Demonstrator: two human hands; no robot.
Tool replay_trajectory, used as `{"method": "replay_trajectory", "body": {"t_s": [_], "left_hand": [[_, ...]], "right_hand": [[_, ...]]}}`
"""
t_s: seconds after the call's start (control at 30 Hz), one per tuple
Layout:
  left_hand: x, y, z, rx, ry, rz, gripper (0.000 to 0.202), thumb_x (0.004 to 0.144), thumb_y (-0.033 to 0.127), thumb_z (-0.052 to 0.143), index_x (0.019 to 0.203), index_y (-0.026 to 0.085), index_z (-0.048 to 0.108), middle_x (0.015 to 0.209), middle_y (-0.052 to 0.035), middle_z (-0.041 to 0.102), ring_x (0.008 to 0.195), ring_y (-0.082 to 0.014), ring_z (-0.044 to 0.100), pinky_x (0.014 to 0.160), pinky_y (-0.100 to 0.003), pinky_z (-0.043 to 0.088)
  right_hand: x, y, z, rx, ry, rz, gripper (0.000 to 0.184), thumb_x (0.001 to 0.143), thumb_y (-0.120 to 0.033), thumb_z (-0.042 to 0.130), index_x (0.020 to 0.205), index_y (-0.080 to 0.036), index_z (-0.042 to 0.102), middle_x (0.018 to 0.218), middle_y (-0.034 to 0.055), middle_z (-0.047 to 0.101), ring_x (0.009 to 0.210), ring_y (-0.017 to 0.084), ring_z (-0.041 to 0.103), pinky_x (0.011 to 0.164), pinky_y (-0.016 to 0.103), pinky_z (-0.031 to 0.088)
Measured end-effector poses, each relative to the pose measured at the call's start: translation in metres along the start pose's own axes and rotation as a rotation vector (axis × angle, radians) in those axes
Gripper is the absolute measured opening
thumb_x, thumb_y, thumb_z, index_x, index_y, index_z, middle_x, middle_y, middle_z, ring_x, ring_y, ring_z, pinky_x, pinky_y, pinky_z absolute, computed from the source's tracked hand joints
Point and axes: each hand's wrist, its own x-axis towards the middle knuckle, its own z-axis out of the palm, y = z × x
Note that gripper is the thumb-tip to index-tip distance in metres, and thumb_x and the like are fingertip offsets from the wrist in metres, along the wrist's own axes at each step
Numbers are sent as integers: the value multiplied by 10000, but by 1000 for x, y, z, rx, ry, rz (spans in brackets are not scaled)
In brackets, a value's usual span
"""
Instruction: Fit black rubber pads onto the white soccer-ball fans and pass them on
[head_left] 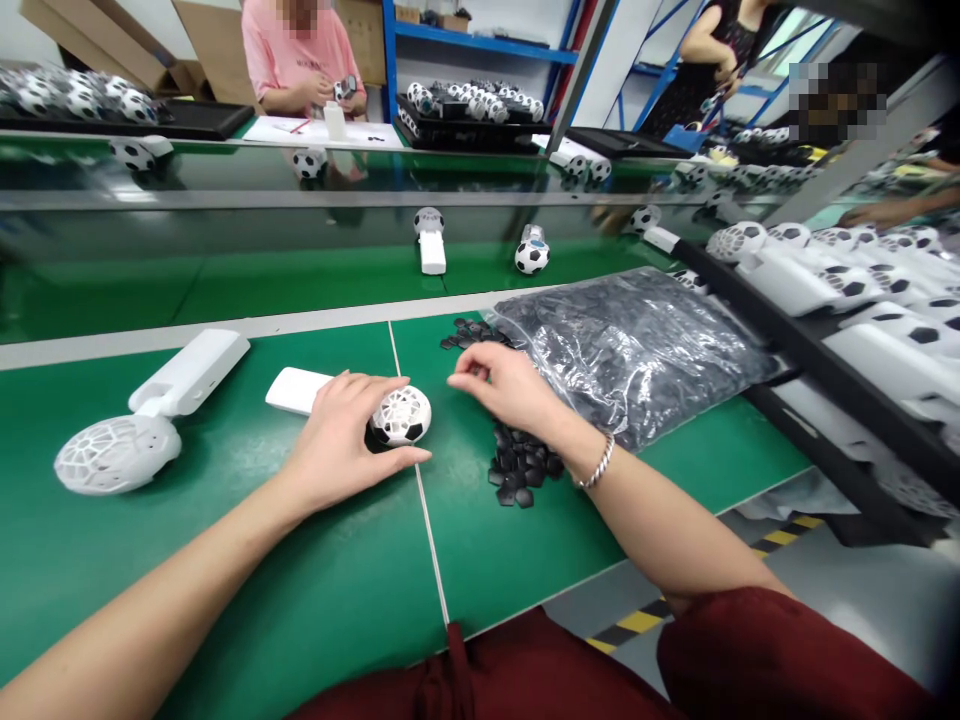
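My left hand [337, 435] is wrapped round a white device with a soccer-ball head [405, 415], which lies on the green worktop. Its flat white handle [296, 390] points left behind my fingers. Some panels on the ball are black, while others show an open white lattice. To the right of the ball, my right hand [510, 385] hovers with thumb and forefinger pinched together; whatever they hold, if anything, is hidden. Below that hand lies a pile of black pentagon pieces [517, 465], and a smaller black cluster [469, 330] sits just behind it.
A clear bag of black pieces [637, 340] lies at right, beside a rack of white soccer-ball devices [862, 270]. Another device with a lattice head [120, 455] rests at left. Beyond, a green conveyor [300, 255] carries more devices. A person in pink [300, 60] works opposite.
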Motion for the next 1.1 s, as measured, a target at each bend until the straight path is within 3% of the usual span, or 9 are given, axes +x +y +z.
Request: {"method": "replay_trajectory", "body": {"t_s": [0.07,0.13,0.27,0.37,0.5,0.67,0.83,0.97,1.1], "left_hand": [[0,-1,-3,-4,-35,24,597,696,551,603,1176,212,498,1139,-81,584,1091,-283,467,1005,-493,256],[0,1,-5,-25,-97,36,554,732,490,590,1209,234,474,1202,-72,561,1188,-298,393,1031,-532,202],[-5,11,1,-122,-122,-79,619,724,457,605,1275,257,404,1373,-69,407,1333,-325,154,1031,-565,218],[-8,15,8,-193,-58,-114,576,736,410,601,1250,235,408,1375,-85,392,1348,-313,127,1037,-549,248],[-2,8,6,-266,-121,-5,464,719,231,554,1174,226,463,1296,-67,478,1348,-275,181,1068,-508,244],[2,-1,-5,-318,-205,24,563,657,161,531,1207,225,426,1336,-57,439,1354,-268,173,1082,-480,234],[0,-2,-5,-339,-205,60,509,650,148,548,1144,223,449,1295,-46,466,1354,-233,179,1095,-437,224],[-1,0,0,-342,-163,67,456,667,226,616,1096,222,458,1247,-52,500,1344,-250,204,1085,-449,239],[0,2,3,-350,-145,64,424,696,285,631,1080,216,464,1230,-60,509,1340,-262,211,1076,-463,251]], "right_hand": [[4,10,-11,-297,89,42,80,788,-243,589,790,-175,630,818,49,609,758,155,534,686,289,411],[6,19,-14,-449,35,43,96,798,-233,580,828,-185,658,866,68,624,839,186,553,722,298,418],[9,25,-4,-582,-113,-67,165,839,-185,509,871,-147,666,863,115,633,871,223,575,745,315,436],[9,22,1,-628,-92,-78,240,849,-92,426,960,-87,639,875,159,627,874,246,581,754,345,445],[2,11,-1,-304,-44,-106,226,837,-100,473,998,-128,630,933,105,652,892,195,596,817,328,449],[-15,-12,-3,248,-106,-178,59,768,-193,615,813,-195,654,784,-11,677,718,113,614,692,252,490],[-19,-16,1,291,-187,-419,138,806,-148,570,851,-212,684,844,14,656,810,107,599,761,255,479],[-18,-15,7,268,-209,-504,126,807,-144,572,862,-200,671,843,19,655,814,108,591,757,255,478],[-18,-17,13,202,-144,-559,44,784,-160,608,808,-192,628,777,2,668,762,120,577,731,264,471]]}}
